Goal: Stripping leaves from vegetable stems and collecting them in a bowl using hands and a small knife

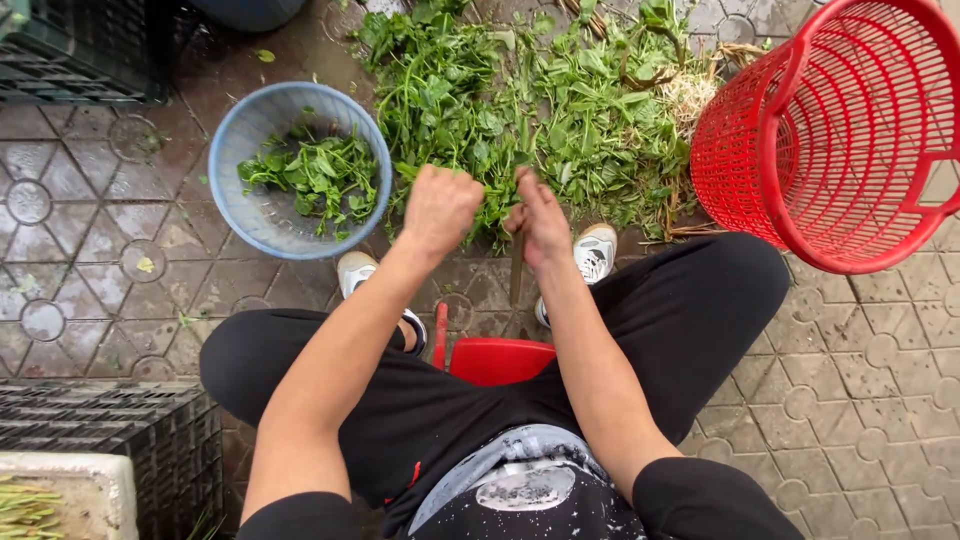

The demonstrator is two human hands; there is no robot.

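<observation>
A heap of green leafy vegetables (pixel 540 110) lies on the tiled floor in front of me. My left hand (pixel 438 208) is closed in a fist on a bunch of the greens at the heap's near edge. My right hand (pixel 538 220) grips a stem of the greens, and a thin stalk-like piece hangs down below it. The two hands are close together, just above my white shoes (pixel 597 250). I sit on a low red stool (pixel 497 360).
A blue basket (pixel 232 140) with some picked greens stands at the left. A red basket (pixel 840 140) lies tilted at the right. Black crates (pixel 90 50) sit at upper left and lower left, with a white box of stems at the bottom-left corner.
</observation>
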